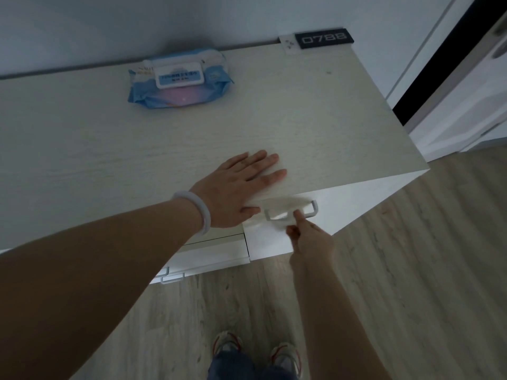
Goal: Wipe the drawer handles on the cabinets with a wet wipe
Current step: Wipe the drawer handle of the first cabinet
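A pale cabinet (301, 127) fills the upper view. A silver drawer handle (312, 211) sits on its top right drawer front. A white wet wipe (282, 208) is draped over the handle's left part. My right hand (304, 237) pinches the wipe from below against the handle bar. Flat on the cabinet top near its front edge lies my left hand (241, 187), fingers straight, thumb hanging over the edge beside the wipe.
A blue pack of wet wipes (178, 78) lies at the back of the cabinet top. A black number plate (323, 38) stands against the wall. Lower left drawers carry more handles (171, 278). A door frame (444, 67) is at the right. Wooden floor lies below.
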Action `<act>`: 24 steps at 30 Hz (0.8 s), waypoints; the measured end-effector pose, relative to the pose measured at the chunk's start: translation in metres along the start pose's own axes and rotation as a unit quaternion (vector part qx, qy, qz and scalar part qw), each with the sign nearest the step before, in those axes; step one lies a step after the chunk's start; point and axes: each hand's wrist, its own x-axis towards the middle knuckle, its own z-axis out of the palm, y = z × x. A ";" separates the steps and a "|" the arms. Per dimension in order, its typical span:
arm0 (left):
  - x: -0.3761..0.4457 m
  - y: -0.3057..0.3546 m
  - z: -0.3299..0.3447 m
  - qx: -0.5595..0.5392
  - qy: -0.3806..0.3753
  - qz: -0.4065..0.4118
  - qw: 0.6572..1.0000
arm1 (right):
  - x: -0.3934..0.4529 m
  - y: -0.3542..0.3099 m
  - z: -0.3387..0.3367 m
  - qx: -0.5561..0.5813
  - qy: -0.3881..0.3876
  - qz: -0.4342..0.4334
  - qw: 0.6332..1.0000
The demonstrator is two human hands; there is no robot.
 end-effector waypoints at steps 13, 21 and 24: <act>0.000 0.000 0.000 -0.009 0.000 -0.002 1.000 | -0.007 -0.004 0.004 0.067 -0.050 0.086 0.993; 0.000 -0.001 0.001 -0.009 0.000 -0.004 1.000 | -0.014 -0.006 0.009 0.060 -0.051 0.082 0.994; -0.001 -0.001 0.001 -0.009 0.005 0.001 1.000 | -0.017 -0.005 0.004 0.050 -0.049 0.090 0.994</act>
